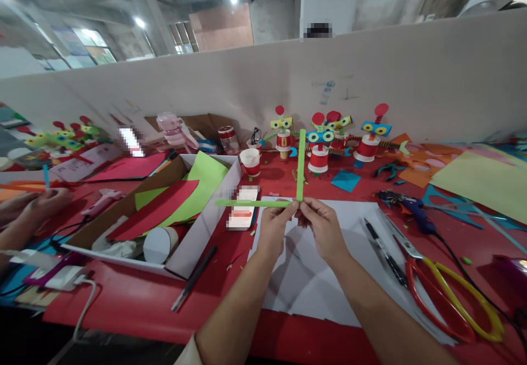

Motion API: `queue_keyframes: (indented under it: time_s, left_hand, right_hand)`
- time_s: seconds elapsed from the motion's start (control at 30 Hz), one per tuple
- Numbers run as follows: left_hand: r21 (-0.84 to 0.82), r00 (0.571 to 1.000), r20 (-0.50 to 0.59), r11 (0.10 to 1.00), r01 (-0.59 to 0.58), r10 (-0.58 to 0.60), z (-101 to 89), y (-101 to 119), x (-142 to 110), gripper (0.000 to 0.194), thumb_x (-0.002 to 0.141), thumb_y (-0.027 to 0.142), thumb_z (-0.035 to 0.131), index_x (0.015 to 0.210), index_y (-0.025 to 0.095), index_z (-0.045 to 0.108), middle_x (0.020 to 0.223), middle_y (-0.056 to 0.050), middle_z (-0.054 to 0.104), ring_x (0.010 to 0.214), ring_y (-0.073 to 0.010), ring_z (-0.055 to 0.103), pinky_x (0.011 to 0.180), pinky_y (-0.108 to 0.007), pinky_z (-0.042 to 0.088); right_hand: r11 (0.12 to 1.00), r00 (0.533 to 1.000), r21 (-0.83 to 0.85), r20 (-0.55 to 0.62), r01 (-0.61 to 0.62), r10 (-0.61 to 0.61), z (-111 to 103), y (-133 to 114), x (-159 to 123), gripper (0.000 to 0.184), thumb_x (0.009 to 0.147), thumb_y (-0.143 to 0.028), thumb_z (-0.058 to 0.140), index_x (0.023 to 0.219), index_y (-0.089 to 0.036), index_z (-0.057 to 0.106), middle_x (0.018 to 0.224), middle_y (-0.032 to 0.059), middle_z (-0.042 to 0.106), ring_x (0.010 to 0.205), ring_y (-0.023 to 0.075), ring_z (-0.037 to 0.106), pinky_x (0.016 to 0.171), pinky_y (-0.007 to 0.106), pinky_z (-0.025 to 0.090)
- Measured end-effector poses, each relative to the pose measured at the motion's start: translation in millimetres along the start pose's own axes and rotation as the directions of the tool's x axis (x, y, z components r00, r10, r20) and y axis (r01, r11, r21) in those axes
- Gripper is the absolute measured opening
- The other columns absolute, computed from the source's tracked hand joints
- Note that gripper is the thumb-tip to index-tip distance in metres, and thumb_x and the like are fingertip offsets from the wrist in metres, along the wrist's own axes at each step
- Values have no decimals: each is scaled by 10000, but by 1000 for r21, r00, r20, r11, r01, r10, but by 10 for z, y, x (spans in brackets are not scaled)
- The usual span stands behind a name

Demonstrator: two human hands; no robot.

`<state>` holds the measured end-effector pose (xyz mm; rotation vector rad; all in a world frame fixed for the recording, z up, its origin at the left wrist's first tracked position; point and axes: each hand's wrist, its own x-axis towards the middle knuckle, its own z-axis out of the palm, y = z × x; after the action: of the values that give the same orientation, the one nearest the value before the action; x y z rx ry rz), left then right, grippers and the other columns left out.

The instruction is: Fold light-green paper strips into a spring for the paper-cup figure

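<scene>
Two green paper strips meet at a right angle between my hands. One green strip (302,162) points up, while the other green strip (242,203) reaches out to the left. My left hand (276,225) pinches the corner where they join. Close beside it, my right hand (321,225) grips the same corner, fingers closed on the strips. Both hands are above white paper sheets (304,293) lying on the red table. A phone (242,211) lies under the left-pointing strip.
Scissors (444,299), a pen (385,250) and a glue gun (407,208) lie to the right. A box (197,239) with coloured paper stands left. Paper-cup robot figures (319,156) line the back. Another person's hands (37,208) hold a blue strip at far left.
</scene>
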<state>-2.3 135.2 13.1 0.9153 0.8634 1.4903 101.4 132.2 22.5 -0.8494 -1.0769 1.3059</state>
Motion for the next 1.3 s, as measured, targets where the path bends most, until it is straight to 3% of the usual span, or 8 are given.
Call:
queue_keyframes:
  time_s: [0.1,0.17,0.27,0.37,0.67,0.83,1.0,1.3]
  left_hand:
    - [38,999,19,999,-30,29,14,13,-11,337,738,377,711,547,176,518,557,28,505,540,-113,473,544,-273,403]
    - [146,996,30,985,-91,87,23,47,-25,316,774,367,675,553,180,549,568,19,515,561,-124,487,557,-275,415]
    - [386,966,37,888,-252,258,32,116,-51,262,798,315,650,573,185,616,651,-12,558,656,-151,529,621,-279,433]
    - [484,932,51,807,-338,360,31,153,-68,223,802,302,643,607,195,663,705,-34,572,703,-168,541,613,-271,426]
    - [401,945,-19,868,-292,326,-26,48,-20,160,754,209,649,595,196,637,660,-8,562,685,-159,548,664,-280,448]
    - [309,929,-91,897,-315,358,-26,29,-37,146,750,216,666,612,189,628,704,-1,550,677,-140,536,633,-267,447]
    - [110,978,-40,974,-199,204,26,-2,-39,179,742,311,713,649,178,639,658,13,541,621,-114,500,571,-247,421]
    - [100,989,21,983,-151,150,26,-6,-31,169,730,332,726,716,173,668,696,8,615,679,-129,556,653,-267,451]
  right_hand:
    - [1000,1000,6,-6,17,-17,5,13,-5,168,791,-360,658,754,-199,690,621,-24,602,532,97,505,521,228,386]
    - [1000,999,-7,-36,21,-21,6,22,-6,158,786,-356,663,766,-200,676,609,-31,597,520,95,504,510,226,384]
    - [998,997,-47,-66,46,-49,-1,36,-1,161,783,-350,664,727,-200,649,585,-36,590,500,93,504,488,220,376]
    - [993,994,-80,-59,87,-92,-11,42,-2,167,779,-350,666,705,-202,640,583,-33,596,490,94,504,476,219,375]
    - [974,985,-171,-53,150,-162,25,49,-42,128,795,-315,646,728,-207,660,614,-25,615,498,100,521,493,228,406]
    - [986,992,-116,-14,123,-126,57,37,-56,155,818,-339,639,918,-225,670,654,-23,636,542,119,571,524,241,445]
    - [964,979,-212,-91,158,-180,55,-23,-68,111,809,-322,638,790,-216,666,651,-13,632,559,124,571,542,246,451]
    - [948,966,-263,-135,177,-218,41,-10,-61,111,823,-296,603,796,-198,648,637,-22,598,550,113,537,542,237,440]
